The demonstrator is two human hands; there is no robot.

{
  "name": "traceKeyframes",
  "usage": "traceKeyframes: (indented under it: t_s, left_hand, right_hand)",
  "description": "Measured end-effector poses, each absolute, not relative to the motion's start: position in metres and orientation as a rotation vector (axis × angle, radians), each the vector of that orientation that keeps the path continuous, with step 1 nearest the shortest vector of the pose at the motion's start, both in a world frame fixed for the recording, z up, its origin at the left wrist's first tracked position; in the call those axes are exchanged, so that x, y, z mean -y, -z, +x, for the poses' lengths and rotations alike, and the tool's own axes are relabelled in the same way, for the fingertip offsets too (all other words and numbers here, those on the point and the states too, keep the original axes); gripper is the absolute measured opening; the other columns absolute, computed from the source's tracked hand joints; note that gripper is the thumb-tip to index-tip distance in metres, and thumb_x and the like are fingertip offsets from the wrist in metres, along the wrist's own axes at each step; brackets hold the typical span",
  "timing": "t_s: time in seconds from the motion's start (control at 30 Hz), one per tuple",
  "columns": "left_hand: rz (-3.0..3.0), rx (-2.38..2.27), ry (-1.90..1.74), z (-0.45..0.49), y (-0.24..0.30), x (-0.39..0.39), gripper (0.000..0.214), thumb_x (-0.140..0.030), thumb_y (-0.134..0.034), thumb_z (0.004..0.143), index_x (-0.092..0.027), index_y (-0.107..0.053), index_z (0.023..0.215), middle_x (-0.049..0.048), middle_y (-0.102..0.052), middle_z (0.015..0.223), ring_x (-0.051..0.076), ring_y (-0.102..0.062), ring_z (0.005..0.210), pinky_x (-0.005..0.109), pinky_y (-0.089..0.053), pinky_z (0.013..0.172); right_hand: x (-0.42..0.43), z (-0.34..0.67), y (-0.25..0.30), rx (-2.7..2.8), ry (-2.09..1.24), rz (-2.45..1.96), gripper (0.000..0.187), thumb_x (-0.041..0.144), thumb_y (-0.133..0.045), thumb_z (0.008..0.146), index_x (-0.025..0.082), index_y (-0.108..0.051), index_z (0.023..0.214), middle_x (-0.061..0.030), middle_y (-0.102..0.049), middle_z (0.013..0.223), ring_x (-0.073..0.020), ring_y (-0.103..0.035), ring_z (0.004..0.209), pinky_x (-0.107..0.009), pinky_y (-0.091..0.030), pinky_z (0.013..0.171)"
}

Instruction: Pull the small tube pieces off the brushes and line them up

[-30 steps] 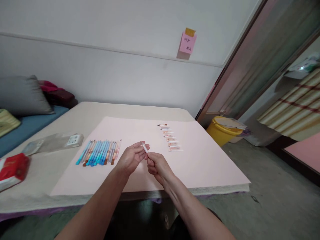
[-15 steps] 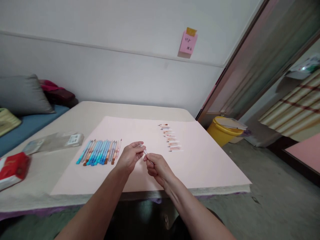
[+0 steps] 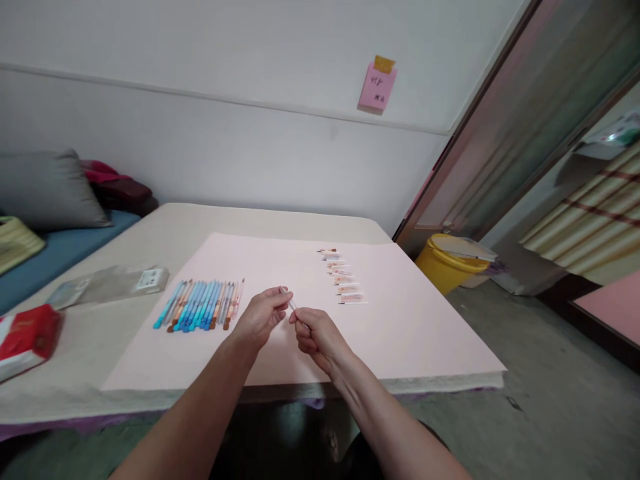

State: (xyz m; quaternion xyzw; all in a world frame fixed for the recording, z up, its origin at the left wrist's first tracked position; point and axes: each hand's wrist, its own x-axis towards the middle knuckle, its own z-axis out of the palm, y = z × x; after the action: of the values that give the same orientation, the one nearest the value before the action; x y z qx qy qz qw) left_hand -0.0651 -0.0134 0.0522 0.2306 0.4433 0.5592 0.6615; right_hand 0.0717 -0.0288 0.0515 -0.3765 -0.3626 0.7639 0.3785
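Over the middle of the pink sheet, my left hand [image 3: 263, 316] pinches the upper end of a slim white pen part [image 3: 290, 302]. My right hand [image 3: 317, 335] is closed around its lower end, so much of it is hidden. To the left of my hands lies a row of pens [image 3: 200, 305] in blue, grey, brown and pink, side by side. Beyond my right hand, a slanting column of slim pen pieces [image 3: 342, 273] has dark tips pointing left and pale shafts.
The pink sheet [image 3: 415, 340] covers much of the cream table [image 3: 270, 219]. A clear plastic bag [image 3: 113, 285] and a red-and-white packet [image 3: 30, 340] lie at the left. A yellow bin [image 3: 443, 267] stands past the right edge. A pink note [image 3: 377, 87] hangs on the wall.
My hands have drawn very slightly apart, and more of the white pen part shows between them. The pens and pieces on the sheet have not moved.
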Motion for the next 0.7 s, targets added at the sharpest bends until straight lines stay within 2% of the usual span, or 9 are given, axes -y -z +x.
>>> traceKeyframes:
  t_s: [0.13,0.2,0.33,0.43,0.53,0.7]
  left_hand:
    - [0.463,-0.904,-1.221,-0.0643,-0.0524,0.0141,0.03,0.0,-0.061,0.07,-0.01,-0.06,0.098,0.0142,-0.065,0.094,0.016,-0.064,0.083,0.026,-0.051,0.073]
    - [0.486,-0.921,-1.252,-0.0644,-0.0512,0.0137,0.026,-0.001,-0.062,0.07,-0.01,-0.061,0.095,0.0123,-0.065,0.089,0.015,-0.064,0.079,0.023,-0.051,0.07]
    - [0.515,-0.982,-1.278,-0.0637,-0.0483,0.013,0.017,-0.009,-0.069,0.069,-0.01,-0.063,0.085,0.0032,-0.06,0.073,0.007,-0.057,0.058,0.016,-0.048,0.057]
    - [0.492,-0.932,-1.238,-0.0633,-0.0487,0.0133,0.021,-0.01,-0.069,0.069,-0.011,-0.062,0.089,0.0072,-0.063,0.082,0.011,-0.061,0.067,0.021,-0.05,0.063]
    - [0.455,-0.872,-1.228,-0.0633,-0.0497,0.0132,0.029,-0.003,-0.064,0.07,-0.011,-0.06,0.097,0.0131,-0.065,0.092,0.016,-0.064,0.079,0.026,-0.051,0.071]
    - [0.497,-0.955,-1.299,-0.0634,-0.0471,0.0115,0.019,-0.008,-0.068,0.07,-0.01,-0.063,0.088,0.0032,-0.06,0.074,0.006,-0.056,0.057,0.015,-0.047,0.055]
  right_hand:
    - [0.0276,0.0736,-0.0505,0.93,-1.942,-0.972,0.011,0.027,-0.056,0.069,0.016,-0.052,0.068,0.0113,-0.03,0.038,-0.0023,-0.013,0.032,-0.02,-0.004,0.037]
    - [0.027,0.074,-0.0498,0.933,-1.948,-0.974,0.011,0.026,-0.056,0.069,0.016,-0.052,0.067,0.0114,-0.029,0.038,-0.0023,-0.013,0.032,-0.02,-0.004,0.037]
    - [0.0266,0.074,-0.0499,0.936,-1.962,-0.978,0.012,0.026,-0.057,0.068,0.016,-0.052,0.069,0.0116,-0.03,0.04,-0.002,-0.013,0.032,-0.02,-0.003,0.037]
    - [0.0265,0.0746,-0.0512,0.924,-1.952,-0.988,0.014,0.029,-0.057,0.07,0.016,-0.052,0.069,0.0116,-0.032,0.039,-0.0019,-0.014,0.032,-0.02,-0.004,0.037]
    - [0.0263,0.0755,-0.052,0.924,-1.95,-0.988,0.014,0.029,-0.056,0.07,0.016,-0.053,0.069,0.0113,-0.032,0.039,-0.002,-0.014,0.031,-0.021,-0.004,0.036]
    - [0.0266,0.076,-0.0526,0.946,-1.963,-0.974,0.01,0.025,-0.056,0.068,0.016,-0.052,0.068,0.0115,-0.03,0.039,-0.002,-0.014,0.031,-0.021,-0.004,0.036]
